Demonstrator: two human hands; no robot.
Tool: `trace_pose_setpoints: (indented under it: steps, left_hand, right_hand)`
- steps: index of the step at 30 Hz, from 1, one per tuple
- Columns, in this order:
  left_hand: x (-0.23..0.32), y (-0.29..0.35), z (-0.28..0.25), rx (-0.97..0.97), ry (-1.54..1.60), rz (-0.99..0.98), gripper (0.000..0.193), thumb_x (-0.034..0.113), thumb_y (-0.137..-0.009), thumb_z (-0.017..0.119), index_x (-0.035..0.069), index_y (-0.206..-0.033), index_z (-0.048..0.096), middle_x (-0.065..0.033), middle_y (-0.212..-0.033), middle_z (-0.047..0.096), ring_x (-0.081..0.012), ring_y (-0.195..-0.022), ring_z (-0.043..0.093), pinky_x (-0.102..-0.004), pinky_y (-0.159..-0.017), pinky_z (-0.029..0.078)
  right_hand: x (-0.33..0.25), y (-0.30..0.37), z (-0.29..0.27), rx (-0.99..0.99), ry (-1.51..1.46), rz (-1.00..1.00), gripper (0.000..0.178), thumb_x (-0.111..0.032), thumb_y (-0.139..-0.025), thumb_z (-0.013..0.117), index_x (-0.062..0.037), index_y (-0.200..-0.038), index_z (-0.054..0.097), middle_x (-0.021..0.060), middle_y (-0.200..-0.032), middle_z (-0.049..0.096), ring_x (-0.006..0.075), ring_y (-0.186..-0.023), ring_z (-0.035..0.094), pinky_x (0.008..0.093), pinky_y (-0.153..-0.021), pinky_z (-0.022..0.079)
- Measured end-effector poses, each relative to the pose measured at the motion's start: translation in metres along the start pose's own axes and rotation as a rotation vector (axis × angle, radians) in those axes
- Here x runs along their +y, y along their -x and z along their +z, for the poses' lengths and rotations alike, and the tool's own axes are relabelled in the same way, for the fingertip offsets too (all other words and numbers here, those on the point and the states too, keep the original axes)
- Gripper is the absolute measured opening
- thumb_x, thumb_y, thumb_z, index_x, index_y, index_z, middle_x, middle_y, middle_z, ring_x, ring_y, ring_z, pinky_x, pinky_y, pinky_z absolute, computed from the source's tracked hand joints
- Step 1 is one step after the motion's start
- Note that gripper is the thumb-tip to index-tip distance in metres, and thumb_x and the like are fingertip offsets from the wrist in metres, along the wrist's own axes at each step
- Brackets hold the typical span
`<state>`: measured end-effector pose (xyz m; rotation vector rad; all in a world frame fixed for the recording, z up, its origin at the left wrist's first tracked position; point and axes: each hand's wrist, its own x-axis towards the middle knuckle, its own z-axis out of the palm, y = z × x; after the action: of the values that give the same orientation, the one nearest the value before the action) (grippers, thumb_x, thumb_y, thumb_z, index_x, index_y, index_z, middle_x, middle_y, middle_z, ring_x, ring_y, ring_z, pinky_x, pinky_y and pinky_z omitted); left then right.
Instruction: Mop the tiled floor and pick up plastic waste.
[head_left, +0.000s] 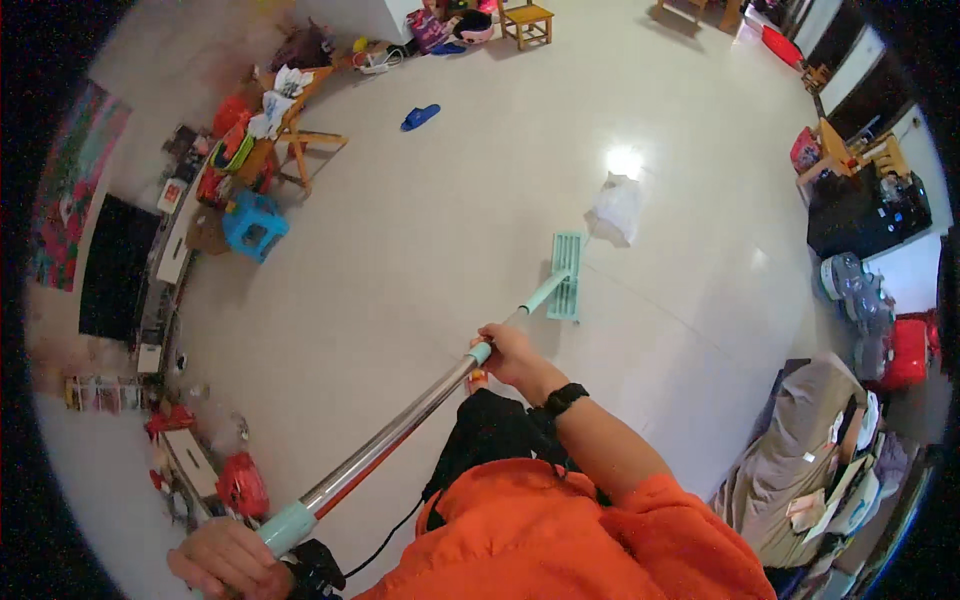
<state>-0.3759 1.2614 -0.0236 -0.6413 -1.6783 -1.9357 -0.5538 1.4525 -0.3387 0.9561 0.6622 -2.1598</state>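
A flat mop with a silver pole (390,437) slants across the view from the lower left to the middle. My left hand (228,558) is wrapped round the light green grip at the pole's upper end. Farther down, my right hand (512,357), with a black band at the wrist, is closed round the pole by a green collar. The slotted, light green mop head (565,277) is at the floor ahead of my feet. Just beyond it lies a flattened white thing (615,213), a cloth or a bag; I cannot tell which.
Pale tiled floor (370,240) stretches ahead. To the left stand a blue plastic stool (256,226), a wooden folding stand and a long low cabinet. A blue slipper (420,117) lies farther off. On the right are a covered sofa (795,450), large water bottles (858,290) and a black box-like thing.
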Motion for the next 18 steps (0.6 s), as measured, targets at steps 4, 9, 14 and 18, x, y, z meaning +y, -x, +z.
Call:
trace_pose_setpoints:
  steps: [4,9,14,18]
  left_hand:
    - [-0.034,-0.059,-0.048,-0.209,0.058,-0.186,0.011,0.014,-0.078,0.041,0.005,-0.085,0.040,-0.0042,-0.063,0.036,-0.0151,-0.060,0.039,-0.0325,-0.056,0.032]
    - [-0.072,-0.112,-0.122,-0.260,-0.087,-0.112,0.021,0.019,-0.081,0.040,0.000,-0.088,0.043,-0.0105,-0.057,0.045,-0.0208,-0.053,0.046,-0.0380,-0.056,0.040]
    - [-0.113,-0.133,-0.178,-0.058,-0.306,-0.253,0.012,0.012,-0.078,0.041,0.004,-0.086,0.039,-0.0065,-0.065,0.040,-0.0177,-0.063,0.041,-0.0343,-0.069,0.034]
    - [-0.145,-0.146,-0.212,0.009,-0.353,-0.381,0.011,0.008,-0.076,0.043,0.007,-0.085,0.036,-0.0041,-0.069,0.037,-0.0159,-0.069,0.038,-0.0321,-0.076,0.031]
  right_hand:
    - [-0.003,-0.057,0.063,-0.018,-0.032,0.060,0.010,-0.006,-0.078,0.043,-0.0049,-0.073,0.035,0.0060,-0.062,0.042,0.0165,-0.053,0.044,0.0303,-0.048,0.038]
    - [0.004,-0.125,0.142,-0.145,-0.080,-0.035,0.010,-0.011,-0.079,0.046,-0.0055,-0.073,0.041,0.0047,-0.063,0.046,0.0165,-0.058,0.050,0.0312,-0.053,0.044]
    - [-0.002,-0.211,0.192,-0.109,-0.135,-0.063,0.009,-0.011,-0.078,0.046,-0.0051,-0.074,0.041,0.0048,-0.063,0.046,0.0173,-0.057,0.050,0.0323,-0.051,0.043]
    - [-0.014,-0.253,0.199,-0.044,-0.093,-0.092,0.008,-0.013,-0.076,0.047,-0.0056,-0.077,0.043,0.0064,-0.066,0.050,0.0180,-0.058,0.051,0.0337,-0.051,0.042]
